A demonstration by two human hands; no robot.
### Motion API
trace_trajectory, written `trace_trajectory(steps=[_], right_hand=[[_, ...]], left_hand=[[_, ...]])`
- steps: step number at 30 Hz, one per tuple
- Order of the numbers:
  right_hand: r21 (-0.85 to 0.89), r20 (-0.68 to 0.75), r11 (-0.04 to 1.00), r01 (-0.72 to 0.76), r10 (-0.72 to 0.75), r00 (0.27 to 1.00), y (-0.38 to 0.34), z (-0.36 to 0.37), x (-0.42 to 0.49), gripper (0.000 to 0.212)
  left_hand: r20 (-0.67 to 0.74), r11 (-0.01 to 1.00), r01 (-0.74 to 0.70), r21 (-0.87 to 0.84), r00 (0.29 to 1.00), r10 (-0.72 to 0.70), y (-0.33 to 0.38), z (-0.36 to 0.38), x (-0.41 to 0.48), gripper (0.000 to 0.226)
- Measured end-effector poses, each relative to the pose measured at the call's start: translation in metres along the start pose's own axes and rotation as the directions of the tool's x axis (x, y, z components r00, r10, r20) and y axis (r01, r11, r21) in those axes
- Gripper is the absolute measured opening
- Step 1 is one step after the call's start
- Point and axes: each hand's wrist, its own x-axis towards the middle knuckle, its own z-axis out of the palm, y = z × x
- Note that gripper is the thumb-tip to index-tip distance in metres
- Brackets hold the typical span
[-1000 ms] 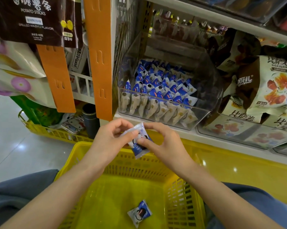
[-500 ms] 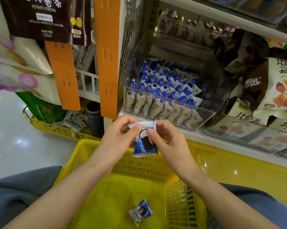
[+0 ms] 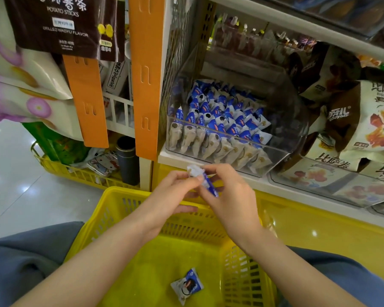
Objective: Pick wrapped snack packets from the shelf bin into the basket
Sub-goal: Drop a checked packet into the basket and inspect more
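A clear plastic shelf bin [image 3: 281,156] holds several blue-and-white wrapped snack packets [image 3: 222,120]. Just below its front wall, my left hand [image 3: 173,193] and my right hand [image 3: 228,196] both pinch one such packet [image 3: 205,179], turned edge-on between the fingertips. The hands are over the far rim of the yellow basket [image 3: 111,209]. One packet [image 3: 187,285] lies on the basket floor near me.
Larger snack bags [image 3: 368,120] fill the bin to the right. An orange shelf upright [image 3: 145,74] stands left of the snack bin. A second yellow basket [image 3: 60,169] with goods sits on the tiled floor at left. Potato-stick bags [image 3: 62,25] hang top left.
The packet held in both hands has turned from face-on to edge-on, and the hands sit slightly closer to the shelf. The packet in the basket has not moved.
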Motion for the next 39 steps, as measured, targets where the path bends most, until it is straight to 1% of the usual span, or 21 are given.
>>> trace_trajectory(steps=[2, 3, 5, 8, 11, 13, 17, 20, 25, 28, 29, 32, 34, 37, 39], right_hand=[[0.046, 0.104, 0.997, 0.067, -0.071, 0.992, -0.001, 0.004, -0.003, 0.033], [0.075, 0.131, 0.994, 0.083, -0.092, 0.987, -0.001, 0.005, -0.003, 0.035], [0.124, 0.122, 0.989, 0.081, -0.097, 0.988, -0.001, 0.007, -0.003, 0.036], [0.153, 0.07, 0.987, 0.045, -0.057, 0.996, 0.001, 0.006, 0.0, 0.038], [0.219, 0.088, 0.975, -0.018, -0.001, 0.996, 0.002, 0.004, 0.003, 0.038], [0.226, 0.101, 0.973, -0.04, 0.018, 0.995, 0.003, 0.002, 0.004, 0.035], [0.133, 0.132, 0.991, 0.01, -0.027, 0.991, 0.005, -0.004, 0.003, 0.035], [0.061, 0.169, 0.997, 0.056, -0.066, 0.983, 0.003, -0.007, 0.002, 0.036], [-0.045, 0.176, 0.994, 0.103, -0.093, 0.98, 0.0, -0.007, -0.001, 0.027], [-0.104, 0.223, 0.991, 0.081, -0.056, 0.973, 0.001, -0.005, 0.001, 0.029], [-0.091, 0.231, 0.994, 0.056, -0.034, 0.972, 0.002, -0.004, 0.001, 0.03], [0.035, 0.22, 0.998, -0.045, 0.036, 0.975, 0.002, -0.002, 0.002, 0.026], [0.088, 0.208, 0.993, -0.077, 0.058, 0.976, 0.003, -0.001, 0.002, 0.024], [0.152, 0.202, 0.985, -0.086, 0.055, 0.978, 0.003, 0.0, 0.003, 0.025], [0.216, 0.24, 0.972, -0.094, 0.04, 0.97, 0.002, 0.001, 0.003, 0.029]], left_hand=[[-0.011, 0.998, 0.001, -0.059, 1.0, -0.001, 0.001, -0.002, 0.002, 0.035], [-0.016, 0.998, -0.003, -0.057, 1.0, 0.002, 0.002, -0.004, 0.002, 0.035], [-0.021, 0.999, -0.024, -0.039, 1.0, 0.023, 0.002, -0.006, 0.003, 0.034], [-0.028, 0.997, -0.071, -0.039, 0.997, 0.07, 0.004, -0.006, 0.004, 0.03], [-0.026, 0.996, -0.089, -0.007, 0.996, 0.088, 0.004, -0.006, 0.006, 0.03], [-0.017, 0.995, -0.093, 0.032, 0.995, 0.094, 0.003, -0.006, 0.006, 0.029], [0.021, 0.996, -0.089, 0.024, 0.996, 0.088, 0.002, -0.007, 0.004, 0.023], [0.049, 0.997, -0.072, 0.013, 0.996, 0.072, -0.001, -0.009, 0.003, 0.023], [0.079, 0.989, -0.119, 0.086, 0.991, 0.112, -0.006, -0.007, -0.001, 0.021], [0.036, 0.98, -0.139, 0.145, 0.99, 0.135, -0.008, -0.004, -0.001, 0.02], [0.021, 0.977, -0.143, 0.155, 0.99, 0.142, -0.008, -0.004, -0.001, 0.019], [-0.008, 0.975, -0.14, 0.174, 0.99, 0.143, -0.009, -0.003, 0.001, 0.023], [-0.026, 0.978, -0.127, 0.167, 0.991, 0.133, -0.009, -0.003, 0.002, 0.024], [-0.061, 0.989, -0.11, 0.103, 0.991, 0.116, -0.01, -0.005, 0.004, 0.024], [-0.085, 0.997, -0.082, 0.007, 0.993, 0.082, -0.008, -0.008, 0.005, 0.023]])
